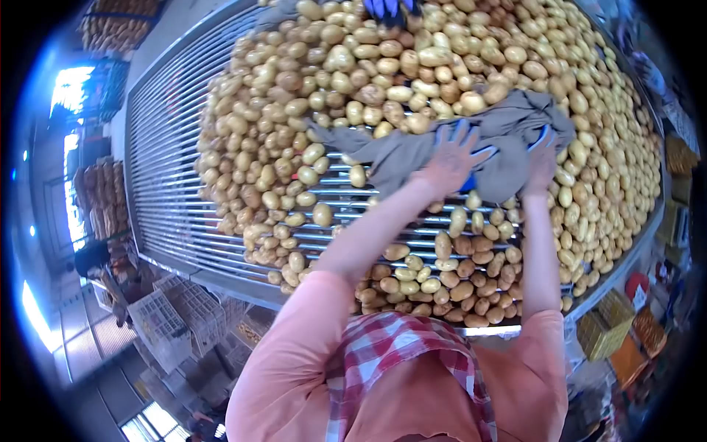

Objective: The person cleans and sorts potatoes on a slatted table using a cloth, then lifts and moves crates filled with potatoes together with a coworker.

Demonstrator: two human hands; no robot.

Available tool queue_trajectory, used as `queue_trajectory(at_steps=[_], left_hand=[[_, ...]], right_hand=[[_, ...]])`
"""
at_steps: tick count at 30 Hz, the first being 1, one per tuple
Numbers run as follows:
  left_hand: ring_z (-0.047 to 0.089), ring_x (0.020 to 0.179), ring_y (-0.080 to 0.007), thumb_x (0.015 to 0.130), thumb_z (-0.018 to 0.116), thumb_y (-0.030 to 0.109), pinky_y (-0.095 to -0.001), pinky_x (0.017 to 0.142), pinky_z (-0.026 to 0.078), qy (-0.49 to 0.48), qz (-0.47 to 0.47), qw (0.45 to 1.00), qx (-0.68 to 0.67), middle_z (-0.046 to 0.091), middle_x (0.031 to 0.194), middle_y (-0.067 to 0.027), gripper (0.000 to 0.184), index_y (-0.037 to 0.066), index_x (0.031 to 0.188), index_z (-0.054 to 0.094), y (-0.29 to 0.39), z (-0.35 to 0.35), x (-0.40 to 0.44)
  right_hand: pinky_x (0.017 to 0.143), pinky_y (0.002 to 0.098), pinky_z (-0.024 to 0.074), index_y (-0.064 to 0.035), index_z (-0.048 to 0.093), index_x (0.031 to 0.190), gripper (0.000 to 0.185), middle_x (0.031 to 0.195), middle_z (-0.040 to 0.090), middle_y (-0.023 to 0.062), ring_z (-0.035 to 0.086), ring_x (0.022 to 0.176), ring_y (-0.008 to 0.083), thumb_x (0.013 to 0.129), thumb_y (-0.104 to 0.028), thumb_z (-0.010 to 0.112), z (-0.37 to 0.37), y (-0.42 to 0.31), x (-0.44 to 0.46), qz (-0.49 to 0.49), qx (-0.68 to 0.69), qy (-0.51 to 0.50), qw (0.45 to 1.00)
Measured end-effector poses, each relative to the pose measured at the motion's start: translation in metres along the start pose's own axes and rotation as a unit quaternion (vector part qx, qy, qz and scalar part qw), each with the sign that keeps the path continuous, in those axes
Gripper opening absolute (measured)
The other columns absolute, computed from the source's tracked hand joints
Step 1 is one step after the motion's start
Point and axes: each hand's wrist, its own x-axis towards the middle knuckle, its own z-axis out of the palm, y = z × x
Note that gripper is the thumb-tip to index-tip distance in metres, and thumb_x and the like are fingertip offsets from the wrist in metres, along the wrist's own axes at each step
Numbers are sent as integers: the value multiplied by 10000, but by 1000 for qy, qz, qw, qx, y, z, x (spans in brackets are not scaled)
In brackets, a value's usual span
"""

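Observation:
A crumpled grey cloth point(405, 156) lies over the potatoes point(272, 132) and partly over the metal bars of the sorting table. My left hand point(448, 163) rests flat on the cloth with its fingers spread. To its right, my right hand point(543, 166) presses on the cloth's right part, fingers stretched out and apart. The fingers of both hands look grey with blue edges, perhaps a finger covering. A small blue patch shows beside my left wrist. Loose potatoes point(462, 291) lie between my forearms, near the table's front edge.
The barred table point(158, 147) has a metal rim, and potatoes pile thickly along its right side. Another person's blue-purple gloved hand point(390, 9) is at the far edge. Plastic crates point(166, 324) stand at lower left, a yellow crate point(605, 324) at lower right.

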Motion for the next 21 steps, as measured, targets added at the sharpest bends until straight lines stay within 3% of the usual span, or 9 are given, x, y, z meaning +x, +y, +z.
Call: queue_trajectory(at_steps=[2, 3, 7, 11, 12, 13, 16, 18, 21], left_hand=[[273, 1410, -388, 896, 464, 129, -618, 1098, 224, 3, -25, 999, -31, 366, 1472, -186, 575, 206, 1461, 392, 29, 8, 32], [280, 1407, -390, 898, 462, 133, -608, 1101, 229, 29, -36, 999, 26, 370, 1473, -186, 577, 208, 1465, 384, -25, -23, 46], [328, 1381, -381, 900, 467, 128, -540, 1076, 328, 2, -23, 999, 30, 317, 1521, -197, 609, 187, 1491, 335, 10, -12, -20], [435, 1285, -352, 834, 529, 92, -434, 945, 424, 23, -17, 999, -20, 299, 1533, -199, 600, 173, 1425, 459, 21, -18, -149], [439, 1287, -336, 833, 527, 93, -428, 960, 418, 63, -17, 997, -37, 294, 1541, -183, 611, 192, 1431, 449, 19, -11, -188], [434, 1293, -325, 830, 528, 101, -425, 973, 414, 37, -51, 998, -10, 308, 1536, -167, 602, 201, 1419, 457, 21, -16, -225], [492, 1169, -344, 777, 575, 88, -428, 983, 419, 8, -117, 993, 31, 381, 1493, -138, 601, 187, 1365, 506, 13, -17, -324], [495, 1154, -357, 775, 583, 129, -442, 994, 412, -51, -199, 979, 14, 417, 1464, -134, 586, 169, 1357, 523, 11, -29, -379], [494, 1166, -399, 806, 615, 218, -464, 1034, 380, -18, -323, 946, -5, 462, 1428, -163, 567, 160, 1364, 534, 11, -48, -444]], right_hand=[[806, 400, 530, -42, 422, 1315, 423, 1235, 528, 235, 624, 952, 383, 945, -236, 490, -39, -2, 32, 79, 13, -98, 992], [806, 400, 530, -42, 422, 1315, 423, 1235, 528, 235, 624, 952, 383, 945, -236, 490, -29, -64, 72, 75, 72, -21, 994], [718, 417, 548, -43, 449, 1277, 357, 1232, 513, 188, 650, 917, 353, 940, -161, 467, -49, -39, 18, 73, 1, -94, 993], [620, 390, 542, -46, 484, 1223, 339, 1061, 536, 166, 653, 824, 309, 889, -106, 490, -122, -90, -79, -65, -90, -147, 983], [622, 377, 530, -47, 492, 1233, 368, 1037, 541, 162, 643, 828, 292, 870, -107, 501, -126, -98, -110, -90, -87, -64, 990], [668, 385, 521, -33, 497, 1253, 389, 1042, 533, 167, 628, 841, 306, 869, -97, 489, -157, -118, -129, -58, -107, -175, 977], [791, 425, 507, -11, 489, 1286, 443, 1161, 519, 217, 587, 986, 376, 893, -205, 554, -158, -128, -214, -140, -6, -104, 985], [811, 480, 505, -23, 478, 1312, 582, 1200, 513, 248, 589, 1010, 420, 892, -408, 597, -191, -150, -233, -77, 132, -215, 964], [879, 450, 492, -32, 463, 1339, 611, 1289, 486, 243, 572, 1045, 443, 872, -383, 640, -212, -161, -259, -189, 191, -208, 940]])
